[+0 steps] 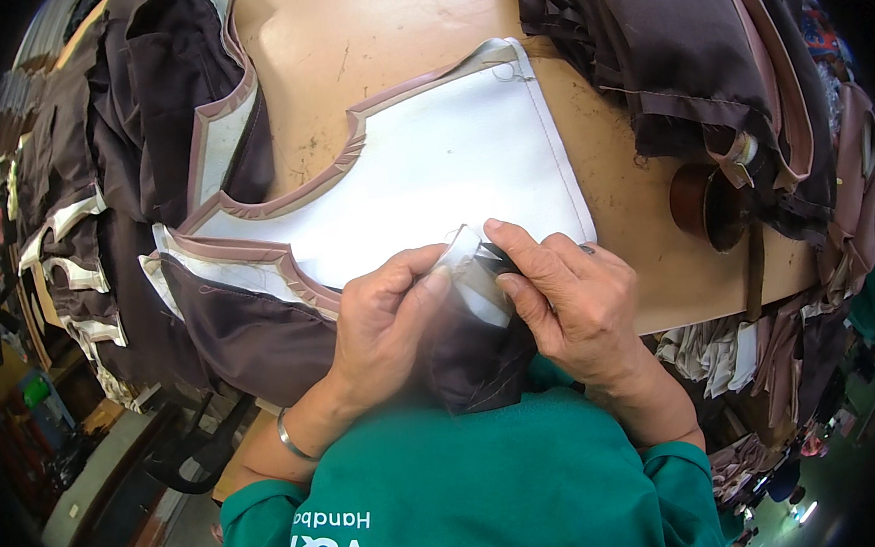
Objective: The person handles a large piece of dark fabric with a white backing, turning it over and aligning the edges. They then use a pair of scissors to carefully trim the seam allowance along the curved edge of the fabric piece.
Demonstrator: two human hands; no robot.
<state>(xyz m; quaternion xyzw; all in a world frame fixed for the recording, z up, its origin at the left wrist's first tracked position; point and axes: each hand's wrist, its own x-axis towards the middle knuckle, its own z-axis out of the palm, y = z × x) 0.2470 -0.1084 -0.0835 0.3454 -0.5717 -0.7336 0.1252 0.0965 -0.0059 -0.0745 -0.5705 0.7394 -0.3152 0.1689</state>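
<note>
My left hand (390, 316) pinches the pale, folded edge (467, 262) of a dark brown fabric piece (240, 321) with pink trim along its white border. My right hand (570, 305) has its fingers closed round a small black tool (497, 258), likely metal snips, held against that edge between both hands; its tip is partly hidden. The brown piece hangs over the table's front edge against my green shirt. Just behind my hands lies a white panel (450, 152) with a curved, pink-trimmed cutout and stitched sides.
A tan table (362, 27) carries piles of dark brown fabric pieces (107, 103) at left and more (674, 48) at right, beside a round brown wooden object (702, 207). Bundles of cream and pink cloth (713, 357) hang below the right edge. A dark chair part (183, 450) is at lower left.
</note>
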